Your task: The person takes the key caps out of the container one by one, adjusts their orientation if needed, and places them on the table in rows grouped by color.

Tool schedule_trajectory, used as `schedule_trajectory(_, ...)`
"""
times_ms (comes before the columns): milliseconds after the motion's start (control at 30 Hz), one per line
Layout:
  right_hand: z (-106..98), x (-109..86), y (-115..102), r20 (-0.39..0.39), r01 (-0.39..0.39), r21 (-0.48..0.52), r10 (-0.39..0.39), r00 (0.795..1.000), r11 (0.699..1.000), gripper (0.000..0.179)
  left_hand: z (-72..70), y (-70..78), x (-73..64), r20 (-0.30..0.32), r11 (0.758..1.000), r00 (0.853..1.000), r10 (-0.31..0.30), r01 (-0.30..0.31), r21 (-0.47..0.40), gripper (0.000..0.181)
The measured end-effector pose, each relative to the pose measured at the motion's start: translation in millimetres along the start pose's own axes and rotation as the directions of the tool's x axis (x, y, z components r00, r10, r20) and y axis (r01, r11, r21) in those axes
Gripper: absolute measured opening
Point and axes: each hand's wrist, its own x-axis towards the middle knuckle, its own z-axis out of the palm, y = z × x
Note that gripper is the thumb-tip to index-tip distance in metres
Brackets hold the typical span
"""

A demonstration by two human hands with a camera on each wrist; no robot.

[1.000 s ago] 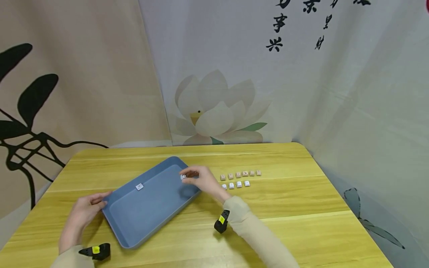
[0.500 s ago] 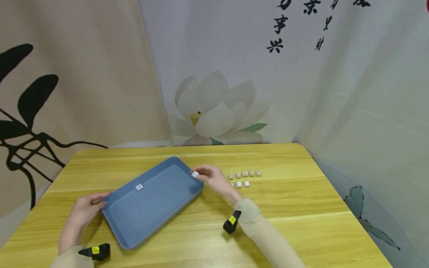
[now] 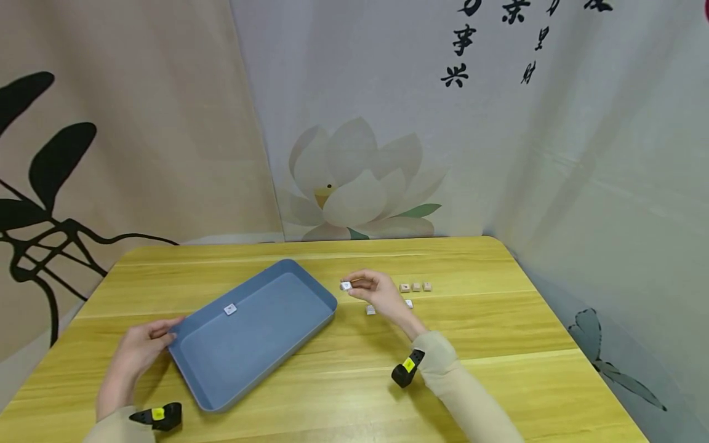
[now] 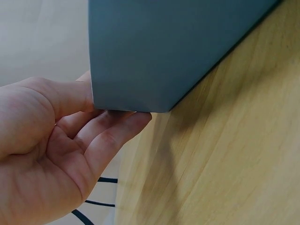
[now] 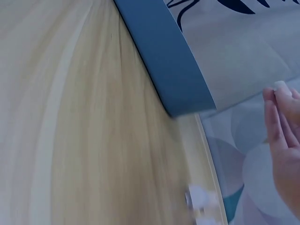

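Observation:
My left hand (image 3: 141, 351) grips the left corner of a blue rectangular tray (image 3: 255, 335). In the left wrist view, the thumb and fingers (image 4: 110, 140) lie around the tray's corner. A small white keycap (image 3: 230, 309) with a dark mark lies inside the tray, near its far side. My right hand (image 3: 379, 295) pinches another white keycap (image 3: 346, 286) between thumb and fingertips, above the table just right of the tray. White keycaps (image 3: 370, 310) and beige keycaps (image 3: 416, 287) sit on the table beside and beyond this hand, which hides part of their rows.
Everything stands on a yellow wood-grain table (image 3: 343, 394) with rounded far corners. Directly behind it hangs a printed curtain (image 3: 376, 92) with a lotus and black characters. More curtain closes off the right side.
My right hand has moved right, out from over the tray and past its right end, with the white keycap still pinched. The left hand and tray have stayed in place.

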Motion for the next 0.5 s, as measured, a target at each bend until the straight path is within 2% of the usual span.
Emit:
schedule_trajectory(200,-25.1,-15.0,5.4,-0.067,0.031,-0.025,-0.032,0.997,0.999,0.031,0.5,-0.7,1.3,0.001,1.000,1.000,0.004,-0.004,0.006,0.042)
schedule_trajectory(367,-50.0,-27.6,10.8,-0.130,0.017,-0.024,-0.020,0.991,1.000,0.032,1.6,-2.3,3.2,-0.005,1.000,1.000,0.006,-0.006,0.006,0.042)
schedule_trajectory(500,-68.5,-37.4,18.3,-0.180,-0.013,-0.062,0.002,0.984,0.998,0.031,2.2,-3.5,4.0,-0.004,1.000,1.000,0.006,-0.006,0.005,0.042)
